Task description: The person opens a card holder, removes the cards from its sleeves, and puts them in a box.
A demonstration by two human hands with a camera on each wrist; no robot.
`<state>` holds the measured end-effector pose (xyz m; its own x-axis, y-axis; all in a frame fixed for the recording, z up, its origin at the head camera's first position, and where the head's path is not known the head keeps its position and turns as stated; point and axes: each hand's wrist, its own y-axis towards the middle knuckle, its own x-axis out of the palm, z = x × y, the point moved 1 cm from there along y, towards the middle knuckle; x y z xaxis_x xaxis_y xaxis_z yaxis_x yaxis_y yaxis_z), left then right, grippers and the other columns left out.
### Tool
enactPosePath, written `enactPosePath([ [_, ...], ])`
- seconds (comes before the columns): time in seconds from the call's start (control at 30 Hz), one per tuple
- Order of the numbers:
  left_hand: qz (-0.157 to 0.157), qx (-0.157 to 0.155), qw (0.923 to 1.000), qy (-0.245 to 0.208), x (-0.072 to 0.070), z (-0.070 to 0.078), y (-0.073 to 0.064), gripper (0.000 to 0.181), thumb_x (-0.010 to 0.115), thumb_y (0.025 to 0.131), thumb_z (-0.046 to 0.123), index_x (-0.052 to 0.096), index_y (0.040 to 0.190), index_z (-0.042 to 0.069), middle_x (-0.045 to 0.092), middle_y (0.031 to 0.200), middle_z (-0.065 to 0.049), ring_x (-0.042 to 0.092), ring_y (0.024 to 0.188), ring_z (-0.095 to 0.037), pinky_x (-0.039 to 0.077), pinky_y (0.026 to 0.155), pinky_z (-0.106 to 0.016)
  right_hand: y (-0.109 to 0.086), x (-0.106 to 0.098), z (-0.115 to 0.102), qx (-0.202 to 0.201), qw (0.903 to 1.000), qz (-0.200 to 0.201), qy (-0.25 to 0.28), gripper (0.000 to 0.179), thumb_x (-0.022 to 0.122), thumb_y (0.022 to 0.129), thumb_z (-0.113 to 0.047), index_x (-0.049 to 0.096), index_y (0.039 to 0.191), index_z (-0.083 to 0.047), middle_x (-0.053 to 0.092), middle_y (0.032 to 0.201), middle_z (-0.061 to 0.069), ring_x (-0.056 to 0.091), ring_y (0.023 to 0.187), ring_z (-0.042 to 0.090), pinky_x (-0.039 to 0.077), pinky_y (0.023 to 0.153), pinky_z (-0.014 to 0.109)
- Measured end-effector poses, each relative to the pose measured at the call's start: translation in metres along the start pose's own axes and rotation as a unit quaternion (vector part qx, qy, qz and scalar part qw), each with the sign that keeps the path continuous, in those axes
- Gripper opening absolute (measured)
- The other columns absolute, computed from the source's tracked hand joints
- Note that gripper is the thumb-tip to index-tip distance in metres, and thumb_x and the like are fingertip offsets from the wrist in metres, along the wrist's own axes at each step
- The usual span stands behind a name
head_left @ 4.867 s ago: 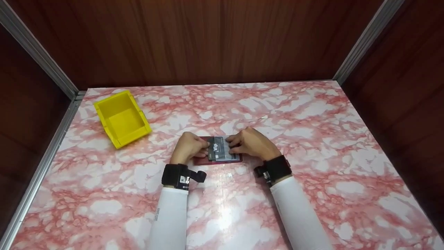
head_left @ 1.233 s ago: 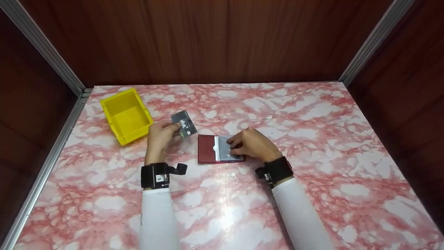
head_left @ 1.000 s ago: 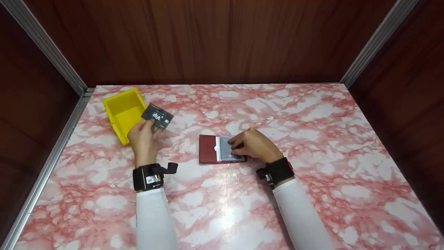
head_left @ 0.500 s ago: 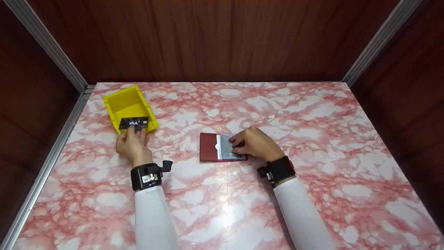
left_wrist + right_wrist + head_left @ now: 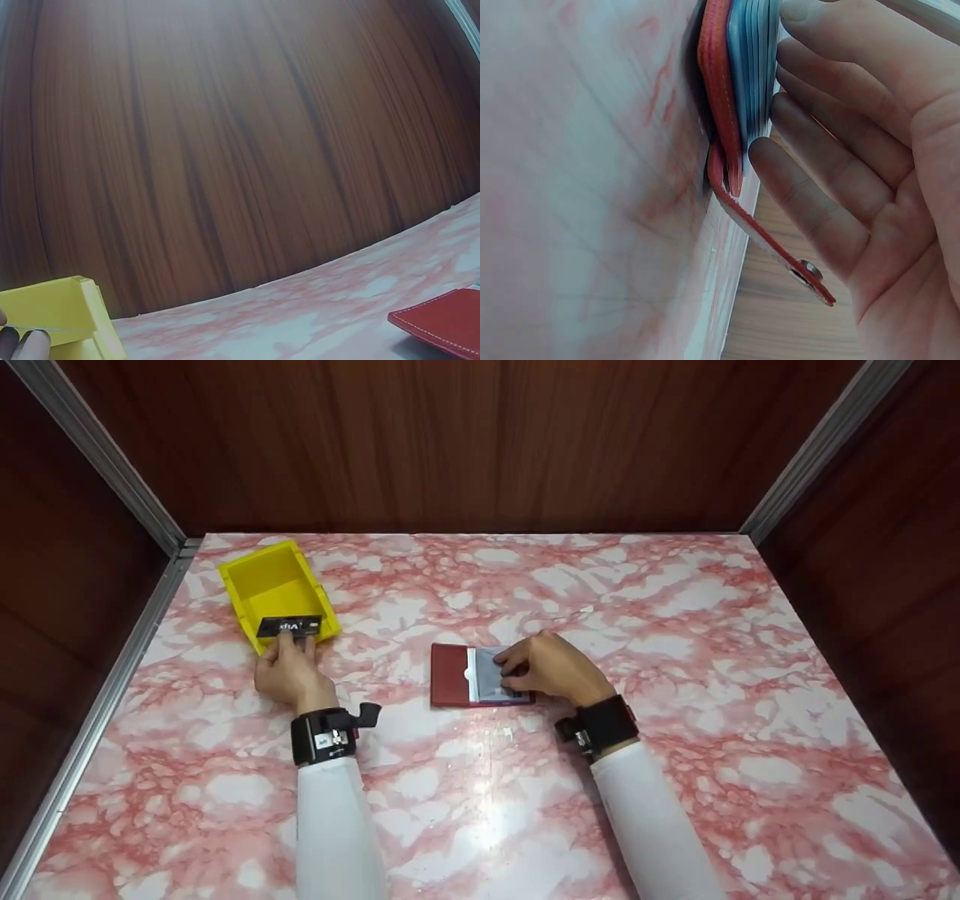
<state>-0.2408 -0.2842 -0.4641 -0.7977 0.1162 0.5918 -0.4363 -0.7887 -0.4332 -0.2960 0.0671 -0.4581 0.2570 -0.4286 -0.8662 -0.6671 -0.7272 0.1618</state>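
While the right hand (image 5: 559,666) rests at the red card holder (image 5: 450,675) on the marbled surface (image 5: 750,660), the left hand (image 5: 289,673) pinches a dark card (image 5: 290,625) over the near end of the yellow bin (image 5: 262,571); its grip is closed on the card's near edge. The right grip is relaxed, fingers lightly bent against the stacked clear sleeves (image 5: 486,679) rather than wrapped round them.

Progress: the card is outside the holder, and its transfer is judged nearly complete, with release outstanding; whether card and bin touch cannot be told. The holder lies unfolded, its closure flap (image 5: 776,251) unfastened in the right wrist view, so refastening may also remain.

Lettering: the card reads "Vip", upside down to the wearer, with a pale chip (image 5: 314,624) near its right end; smaller print is illegible. A tag (image 5: 328,740) on the left wristband (image 5: 301,741) bears writing too small to read with certainty. No brand can be made out on bin or holder.
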Motion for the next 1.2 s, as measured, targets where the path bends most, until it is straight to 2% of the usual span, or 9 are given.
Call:
enactPosePath([
  [0.23,0.004,-0.013,0.9996,-0.026,-0.002,0.000,0.000,0.014,0.069,0.080,0.003,0.062,0.087,-0.005,0.058,0.122,-0.011,0.066,0.098,-0.023,0.058,0.076,-0.031,0.002,0.001,0.001,0.002,1.0000,-0.004,-0.003,0.016,0.075,0.076,-0.029,0.076,0.089,-0.020,0.070,0.105,-0.008,0.063,0.094,-0.002,0.054,0.074,0.019],
  [0.43,-0.001,-0.035,0.9994,-0.009,-0.003,-0.001,-0.001,0.021,0.070,0.080,0.008,0.066,0.098,-0.002,0.062,0.117,-0.013,0.067,0.094,-0.024,0.057,0.078,-0.031,0.003,0.002,0.000,0.008,0.9999,-0.006,-0.002,0.016,0.074,0.076,-0.031,0.076,0.089,-0.021,0.070,0.106,-0.009,0.063,0.092,-0.002,0.054,0.073,0.020],
  [0.57,0.017,-0.046,0.9988,0.008,-0.003,-0.004,-0.001,0.024,0.072,0.079,0.011,0.067,0.102,0.003,0.066,0.110,-0.014,0.068,0.091,-0.024,0.058,0.076,-0.031,0.002,0.002,0.000,0.005,1.0000,-0.002,-0.007,0.017,0.074,0.076,-0.032,0.076,0.089,-0.021,0.070,0.105,-0.009,0.063,0.093,-0.001,0.054,0.074,0.020],
  [0.67,0.029,-0.047,0.9985,0.002,-0.002,-0.007,-0.001,0.025,0.073,0.078,0.011,0.067,0.102,0.004,0.067,0.107,-0.015,0.068,0.089,-0.024,0.058,0.074,-0.030,0.002,0.002,0.000,0.000,1.0000,0.001,-0.010,0.018,0.074,0.076,-0.032,0.076,0.090,-0.021,0.070,0.104,-0.008,0.063,0.094,-0.001,0.054,0.075,0.020],
  [0.93,0.035,-0.060,0.9973,-0.024,0.001,-0.011,-0.001,0.024,0.076,0.075,0.012,0.067,0.095,0.002,0.069,0.098,-0.016,0.068,0.088,-0.025,0.059,0.072,-0.032,0.001,0.002,0.000,-0.005,0.9997,0.007,-0.024,0.019,0.074,0.076,-0.033,0.076,0.090,-0.021,0.070,0.103,-0.009,0.063,0.096,-0.001,0.054,0.077,0.020],
  [1.2,0.034,-0.092,0.9952,-0.003,0.000,-0.009,-0.003,0.025,0.077,0.075,0.019,0.067,0.093,0.006,0.068,0.100,-0.012,0.068,0.089,-0.022,0.058,0.073,-0.034,0.000,0.002,0.000,-0.006,0.9996,0.006,-0.028,0.019,0.072,0.078,-0.033,0.075,0.092,-0.022,0.070,0.103,-0.010,0.063,0.094,-0.001,0.054,0.075,0.020],
])
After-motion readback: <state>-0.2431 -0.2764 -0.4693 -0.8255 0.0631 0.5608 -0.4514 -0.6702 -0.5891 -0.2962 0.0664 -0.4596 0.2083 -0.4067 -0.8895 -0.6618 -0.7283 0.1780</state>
